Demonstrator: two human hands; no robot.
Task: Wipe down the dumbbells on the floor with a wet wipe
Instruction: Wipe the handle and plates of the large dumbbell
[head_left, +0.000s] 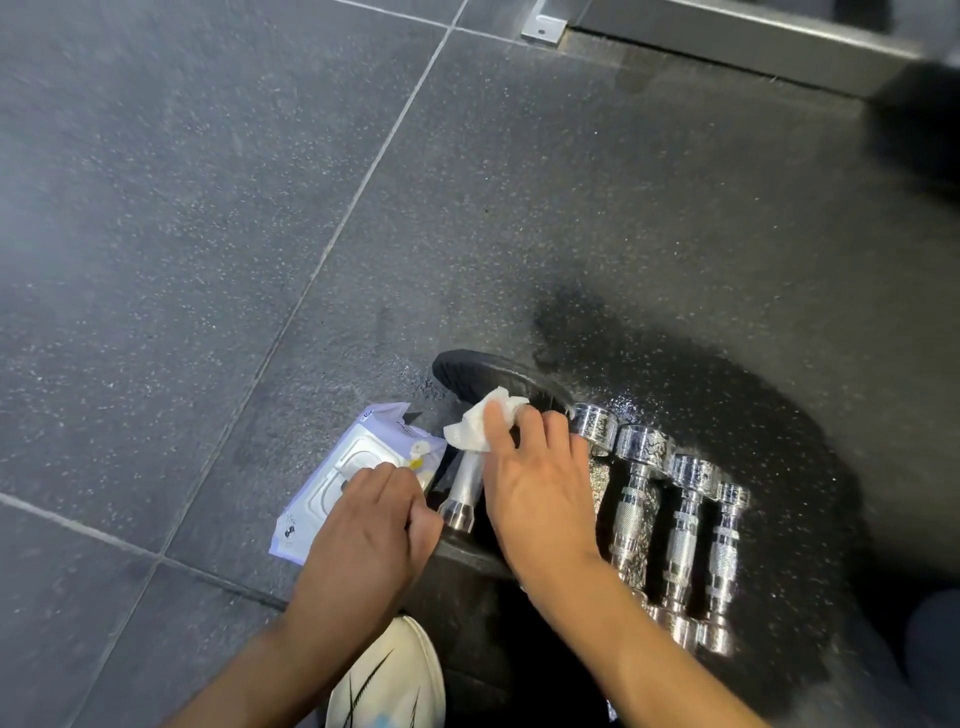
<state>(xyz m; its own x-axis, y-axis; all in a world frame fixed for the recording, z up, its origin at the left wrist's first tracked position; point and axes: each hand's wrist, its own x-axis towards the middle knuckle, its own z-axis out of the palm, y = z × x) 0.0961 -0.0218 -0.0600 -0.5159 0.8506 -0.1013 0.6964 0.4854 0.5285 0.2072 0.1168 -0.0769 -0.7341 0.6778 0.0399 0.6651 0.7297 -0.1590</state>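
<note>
Your right hand (540, 499) pinches a crumpled white wet wipe (480, 423) between thumb and fingertips, the other fingers spread loosely, over the large black-headed dumbbell with a chrome handle (462, 493). Just right of it, three small chrome dumbbells with knurled grips (680, 525) lie side by side on the dark speckled rubber floor (208, 208). Your left hand (363, 530), fingers curled together, presses down on the pale lilac wipe packet (332, 483) beside the big dumbbell. A white shoe (387, 675) shows below.

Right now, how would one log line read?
right hand holds wet wipe | left hand on wipes pack | chrome dumbbells on floor
</note>
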